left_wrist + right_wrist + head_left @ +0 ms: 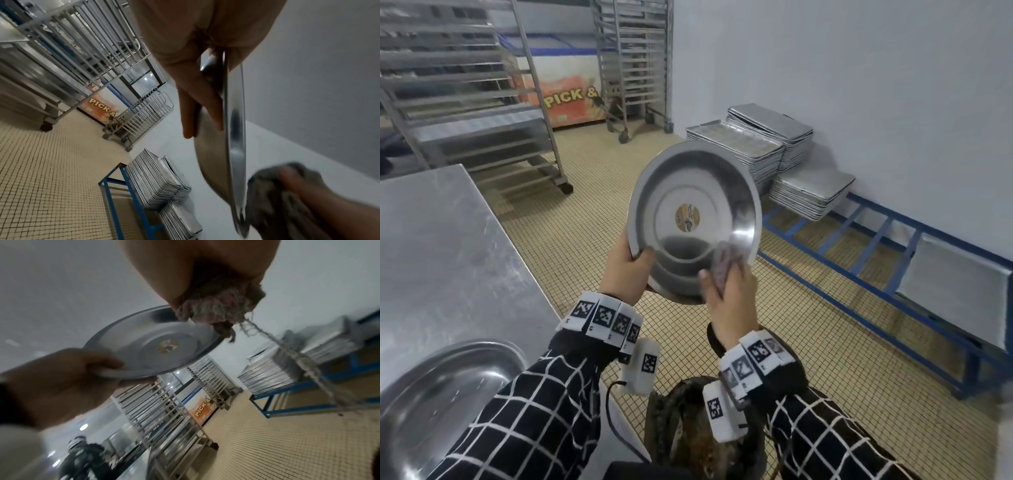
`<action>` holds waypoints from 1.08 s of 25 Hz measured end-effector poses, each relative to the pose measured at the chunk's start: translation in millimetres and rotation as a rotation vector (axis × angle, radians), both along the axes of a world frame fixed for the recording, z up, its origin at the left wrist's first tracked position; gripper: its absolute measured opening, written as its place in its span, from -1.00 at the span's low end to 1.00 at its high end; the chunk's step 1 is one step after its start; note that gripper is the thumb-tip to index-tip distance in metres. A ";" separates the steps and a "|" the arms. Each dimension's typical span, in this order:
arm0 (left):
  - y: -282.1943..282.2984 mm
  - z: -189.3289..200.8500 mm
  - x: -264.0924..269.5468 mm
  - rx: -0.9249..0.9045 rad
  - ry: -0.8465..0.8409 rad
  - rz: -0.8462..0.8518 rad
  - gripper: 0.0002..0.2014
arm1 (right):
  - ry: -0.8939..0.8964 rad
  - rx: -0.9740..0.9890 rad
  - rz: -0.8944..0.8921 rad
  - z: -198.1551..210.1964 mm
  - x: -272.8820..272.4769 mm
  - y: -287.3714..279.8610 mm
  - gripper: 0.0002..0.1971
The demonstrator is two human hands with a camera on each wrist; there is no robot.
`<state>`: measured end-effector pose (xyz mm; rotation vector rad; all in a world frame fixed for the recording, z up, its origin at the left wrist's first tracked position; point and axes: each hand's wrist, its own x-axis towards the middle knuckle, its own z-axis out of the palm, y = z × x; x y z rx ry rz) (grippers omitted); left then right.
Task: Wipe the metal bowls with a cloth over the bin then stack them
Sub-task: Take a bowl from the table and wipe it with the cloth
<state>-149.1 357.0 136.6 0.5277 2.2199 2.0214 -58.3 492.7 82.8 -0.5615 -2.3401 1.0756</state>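
Observation:
A shallow metal bowl point(693, 205) with a round sticker in its middle is held up, tilted with its inside facing me, above a dark bin point(688, 425). My left hand point(628, 263) grips its lower left rim, thumb on the inside, fingers behind it point(197, 104). My right hand point(729, 294) clutches a bunched greyish cloth point(724, 265) against the bowl's lower right inner wall. The right wrist view shows the cloth point(218, 311) at the bowl's point(148, 344) rim, a frayed thread trailing from it. A second metal bowl point(445, 394) sits on the steel table at lower left.
The steel table point(441, 240) runs along the left. Stacks of baking trays point(763, 147) rest on a low blue rack point(876, 274) by the right wall. Wheeled tray racks point(482, 102) and a chest freezer point(565, 92) stand behind on the tiled floor.

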 end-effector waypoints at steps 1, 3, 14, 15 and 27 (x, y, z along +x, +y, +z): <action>2.3 1.4 1.3 -0.002 0.013 0.000 -0.77 | -0.006 0.089 0.118 1.5 1.6 -13.7 -0.38; 4.5 5.4 1.6 0.017 0.034 -0.008 -0.81 | -0.043 0.354 0.305 -4.4 5.4 -33.6 -0.34; -11.7 8.0 -5.4 -0.059 -0.059 0.003 -0.87 | -0.465 0.778 0.130 -11.2 4.3 33.1 -0.31; -10.4 8.3 -5.8 -0.042 -0.069 0.017 -0.87 | -0.421 0.737 0.195 -10.2 4.5 19.4 -0.32; -8.3 2.8 -6.9 -0.066 -0.078 -0.023 -0.86 | -0.472 0.831 0.171 -14.8 11.8 61.9 -0.29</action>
